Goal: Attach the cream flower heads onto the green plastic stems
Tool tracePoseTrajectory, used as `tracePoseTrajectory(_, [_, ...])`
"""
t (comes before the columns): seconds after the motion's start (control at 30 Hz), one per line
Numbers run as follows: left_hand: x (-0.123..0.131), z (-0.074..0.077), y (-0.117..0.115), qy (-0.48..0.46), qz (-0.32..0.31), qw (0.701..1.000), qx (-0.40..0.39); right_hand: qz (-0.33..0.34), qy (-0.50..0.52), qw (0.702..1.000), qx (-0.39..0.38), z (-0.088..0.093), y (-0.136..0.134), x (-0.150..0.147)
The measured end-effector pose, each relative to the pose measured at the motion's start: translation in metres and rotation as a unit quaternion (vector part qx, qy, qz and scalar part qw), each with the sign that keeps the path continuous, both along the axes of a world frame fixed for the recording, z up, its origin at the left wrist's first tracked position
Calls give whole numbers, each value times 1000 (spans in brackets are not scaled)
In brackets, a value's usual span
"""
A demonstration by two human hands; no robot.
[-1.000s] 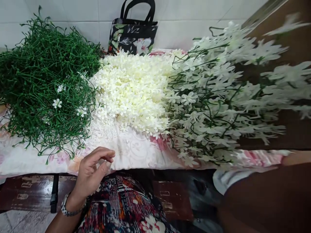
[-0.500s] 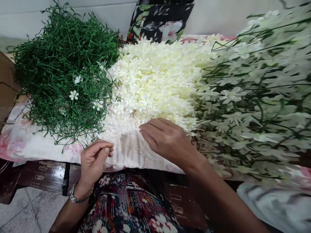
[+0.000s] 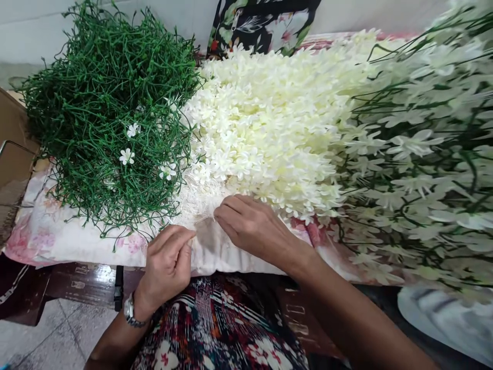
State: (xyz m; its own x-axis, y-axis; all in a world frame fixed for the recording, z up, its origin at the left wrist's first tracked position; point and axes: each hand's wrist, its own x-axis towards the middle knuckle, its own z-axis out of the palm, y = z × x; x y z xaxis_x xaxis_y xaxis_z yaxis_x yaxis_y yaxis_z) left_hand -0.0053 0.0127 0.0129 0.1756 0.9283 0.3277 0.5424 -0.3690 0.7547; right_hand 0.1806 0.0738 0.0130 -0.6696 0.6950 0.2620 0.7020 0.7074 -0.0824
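My left hand [image 3: 168,262], wearing a metal watch, is closed in a pinch near the front of the cloth-covered table. Whatever lies between its thumb and forefinger is too small to make out. Just to the right, my right hand [image 3: 252,226] is also pinched, its fingertips by a small heap of thin white strands [image 3: 200,198]; its hold is hidden. Behind the hands spreads a thick pile of loose cream-white artificial flower heads [image 3: 265,123]. Left of it stands a tangled mound of green plastic stems [image 3: 111,108], with a few white flowers [image 3: 127,156] on it.
At the right, a large bunch of white flowers on green stems [image 3: 419,195] overhangs the table. A black floral bag [image 3: 265,28] leans against the wall. A cardboard box [image 3: 13,154] stands at the left edge. Pink-flowered cloth [image 3: 92,241] covers the table.
My left hand has moved toward the right hand and turned its back more upward. My right hand has pulled slightly back from the strands. The view has shifted a little left.
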Motion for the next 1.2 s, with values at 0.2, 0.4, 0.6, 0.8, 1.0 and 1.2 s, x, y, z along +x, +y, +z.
tracePoseTrajectory(0.2, [-4, 7, 12, 69, -8, 997, 43, -21, 163, 986, -33, -4, -6, 8])
tracePoseTrajectory(0.4, [-8, 8, 14, 123, 54, 988, 80, -6, 273, 961, -53, -9, -7, 12])
tracePoseTrajectory(0.6, [-8, 7, 21, 274, 171, 937, 134, 22, 266, 964, 17, -18, -9, 11])
tracePoseTrajectory(0.8, [13, 8, 42, 440, 176, 877, 83, 1, 209, 977, 33, -17, -12, 11])
tracePoseTrajectory(1.0, [9, 1, 42, 371, 196, 901, 114, 1, 186, 982, 1, -18, -16, 11])
tracePoseTrajectory(1.2, [5, -6, 31, 215, 248, 929, 172, 27, 197, 980, 6, -20, -18, 10])
